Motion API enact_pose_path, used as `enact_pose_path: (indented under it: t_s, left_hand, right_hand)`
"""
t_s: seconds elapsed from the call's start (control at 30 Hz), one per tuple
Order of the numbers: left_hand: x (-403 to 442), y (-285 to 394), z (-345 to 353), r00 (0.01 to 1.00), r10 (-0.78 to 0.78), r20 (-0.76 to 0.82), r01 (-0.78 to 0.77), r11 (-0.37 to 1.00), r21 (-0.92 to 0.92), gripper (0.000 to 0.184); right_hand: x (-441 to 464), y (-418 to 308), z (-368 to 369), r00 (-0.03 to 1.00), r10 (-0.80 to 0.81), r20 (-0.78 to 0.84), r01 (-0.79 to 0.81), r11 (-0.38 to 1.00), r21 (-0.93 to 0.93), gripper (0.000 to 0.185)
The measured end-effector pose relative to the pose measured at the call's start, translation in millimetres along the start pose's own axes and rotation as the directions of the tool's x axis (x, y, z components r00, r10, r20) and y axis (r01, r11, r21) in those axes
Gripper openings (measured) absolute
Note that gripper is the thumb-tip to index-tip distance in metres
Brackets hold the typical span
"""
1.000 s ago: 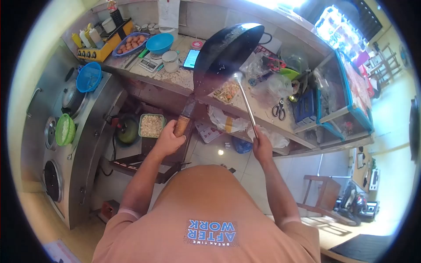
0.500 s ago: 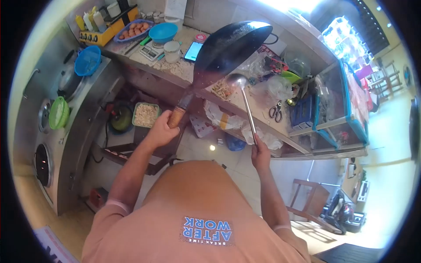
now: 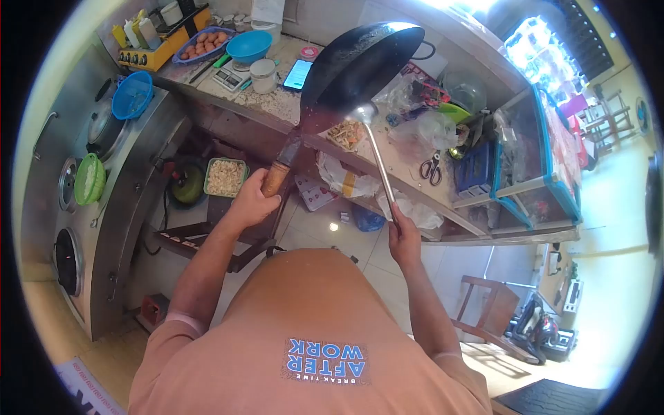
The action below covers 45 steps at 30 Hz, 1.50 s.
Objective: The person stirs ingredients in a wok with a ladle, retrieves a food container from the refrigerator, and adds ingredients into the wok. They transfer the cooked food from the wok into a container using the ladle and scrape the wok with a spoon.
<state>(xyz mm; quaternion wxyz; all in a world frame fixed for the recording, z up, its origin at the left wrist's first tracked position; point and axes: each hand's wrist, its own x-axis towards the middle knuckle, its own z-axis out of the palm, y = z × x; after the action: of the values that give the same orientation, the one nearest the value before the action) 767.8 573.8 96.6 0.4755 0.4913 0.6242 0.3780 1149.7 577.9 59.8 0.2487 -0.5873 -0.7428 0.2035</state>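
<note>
My left hand is closed round the wooden handle of a dark wok, which is tilted up on its side above the counter. In my right hand is the long handle of a metal ladle. The ladle's bowl meets the wok's lower right edge in view; whether they touch I cannot tell. Just under that edge, a heap of mixed shredded food shows on the counter, partly covered by the wok.
On the counter are a phone, a scale, a blue bowl, eggs, scissors and plastic bags. A tub of pale chopped food sits lower left. The stove runs along the left.
The ladle's bowl has moved left and up against the wok's edge in view, and my right hand has shifted slightly left. My left hand still grips the wok, which has moved slightly left.
</note>
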Motion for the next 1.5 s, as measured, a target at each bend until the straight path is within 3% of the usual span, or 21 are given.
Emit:
enact_pose_path:
  t_s: [0.07,0.13,0.23,0.43,0.53,0.63,0.7,0.73,0.8,0.9,1.1,1.23,1.4,1.5]
  left_hand:
    - [0,11,1,0.996,-0.077,0.039,0.079,0.996,-0.042,0.041]
    - [4,12,1,0.997,-0.054,0.057,0.057,0.996,-0.062,0.041]
    - [11,5,1,0.996,0.086,0.019,-0.085,0.995,-0.054,0.041]
    - [12,16,9,0.999,0.016,0.032,-0.014,0.999,-0.052,0.040]
    - [14,30,10,0.998,-0.028,0.059,0.033,0.996,-0.077,0.041]
    - [9,23,8,1.000,0.005,0.016,-0.002,0.990,-0.143,0.041]
    - [3,25,10,0.999,0.020,-0.037,-0.025,0.992,-0.121,0.039]
    - [-6,37,11,0.999,-0.033,-0.027,0.028,0.985,-0.172,0.038]
    - [-24,55,11,0.995,-0.096,-0.006,0.089,0.937,-0.338,0.038]
    - [-54,62,7,0.989,-0.146,0.022,0.135,0.832,-0.538,0.038]
    - [-141,39,-31,0.970,-0.220,-0.107,0.081,0.701,-0.708,0.035]
    - [-201,8,-63,0.946,-0.218,-0.239,-0.032,0.672,-0.740,0.034]
    - [-274,-28,-112,0.901,-0.219,-0.374,-0.174,0.608,-0.774,0.033]
    - [-316,-37,-137,0.850,-0.228,-0.474,-0.262,0.597,-0.758,0.033]
  right_hand:
    - [5,-7,1,1.000,-0.028,0.004,0.028,0.998,-0.051,0.058]
    - [6,-1,4,0.998,-0.068,0.014,0.070,0.981,-0.182,0.057]
    - [-12,28,-7,0.999,-0.030,0.015,0.033,0.978,-0.208,0.058]
    - [25,-12,-19,0.994,-0.072,-0.077,0.066,0.995,-0.078,0.055]
    - [22,19,-10,0.998,-0.059,-0.004,0.057,0.982,-0.179,0.057]
    - [-2,52,-29,0.992,-0.110,-0.053,0.107,0.993,-0.057,0.062]
    - [-11,60,-35,0.999,0.046,0.011,-0.047,0.991,0.123,0.063]
    - [-4,45,-43,0.982,0.175,0.075,-0.190,0.932,0.309,0.063]
    - [17,-3,-73,0.887,0.361,0.288,-0.462,0.664,0.588,0.064]
    - [53,-27,-99,0.875,0.217,0.433,-0.483,0.318,0.816,0.059]
    - [106,-118,-87,0.705,-0.200,0.680,-0.663,0.156,0.733,0.048]
    - [87,-183,-25,0.541,-0.368,0.756,-0.717,0.266,0.644,0.048]
    - [54,-263,33,0.397,-0.455,0.797,-0.762,0.321,0.563,0.056]
    - [47,-313,60,0.450,-0.507,0.735,-0.620,0.414,0.666,0.056]
